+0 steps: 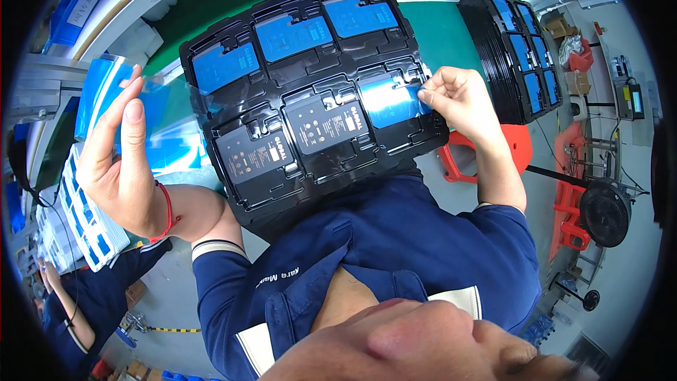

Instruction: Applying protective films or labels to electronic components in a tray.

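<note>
A black moulded tray [271,70] lies tilted in front of me, with flat pieces like battery packs in its compartments. The far row's pieces [293,35] are covered in blue. Two nearer ones [328,123] show dark grey faces with white print. At the near right, a shiny blue film [388,102] covers another piece. My right hand [455,99] pinches that film's right edge, thumb against bent fingers. My left hand [127,162] is raised left of the tray, fingers stretched out. Clear and blue film sheets [102,92] stand behind its fingertips; whether they touch cannot be told.
More filled black trays are stacked [486,49] at the right on the green bench top [430,25]. White-and-blue pieces [88,212] are piled by my left hand. A red stool [518,144] stands right of me, a black fan [605,212] beyond. Another person [92,303] works at the lower left.
</note>
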`<state>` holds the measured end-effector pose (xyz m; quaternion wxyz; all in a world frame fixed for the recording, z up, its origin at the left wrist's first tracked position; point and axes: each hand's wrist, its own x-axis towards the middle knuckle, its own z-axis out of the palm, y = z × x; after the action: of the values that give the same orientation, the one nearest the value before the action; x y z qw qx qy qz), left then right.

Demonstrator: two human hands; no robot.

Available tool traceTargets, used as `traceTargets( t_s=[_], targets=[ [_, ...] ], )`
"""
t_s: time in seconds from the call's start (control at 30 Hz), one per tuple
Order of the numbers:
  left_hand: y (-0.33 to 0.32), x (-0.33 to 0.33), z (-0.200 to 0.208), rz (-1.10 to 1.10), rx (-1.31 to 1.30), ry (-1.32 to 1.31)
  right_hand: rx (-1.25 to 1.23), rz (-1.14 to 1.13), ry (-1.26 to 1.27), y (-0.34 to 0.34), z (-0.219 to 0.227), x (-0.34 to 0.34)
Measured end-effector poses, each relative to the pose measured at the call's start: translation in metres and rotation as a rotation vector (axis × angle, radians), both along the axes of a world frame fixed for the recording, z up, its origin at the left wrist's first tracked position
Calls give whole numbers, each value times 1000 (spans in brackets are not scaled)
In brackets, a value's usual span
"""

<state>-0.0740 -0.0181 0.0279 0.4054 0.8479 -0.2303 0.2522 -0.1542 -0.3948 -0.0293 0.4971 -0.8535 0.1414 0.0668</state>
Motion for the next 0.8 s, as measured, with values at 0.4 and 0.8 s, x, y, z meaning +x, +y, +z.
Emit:
traceTargets(
  t_s=[0.4, 0.8],
  targets=[
    [1, -1, -2, -17, -17, -6, 9, 449, -297, 1, 8, -5],
    [0, 0, -1, -40, -27, -3, 737, 190, -211, -16, 0, 2]
  ],
)
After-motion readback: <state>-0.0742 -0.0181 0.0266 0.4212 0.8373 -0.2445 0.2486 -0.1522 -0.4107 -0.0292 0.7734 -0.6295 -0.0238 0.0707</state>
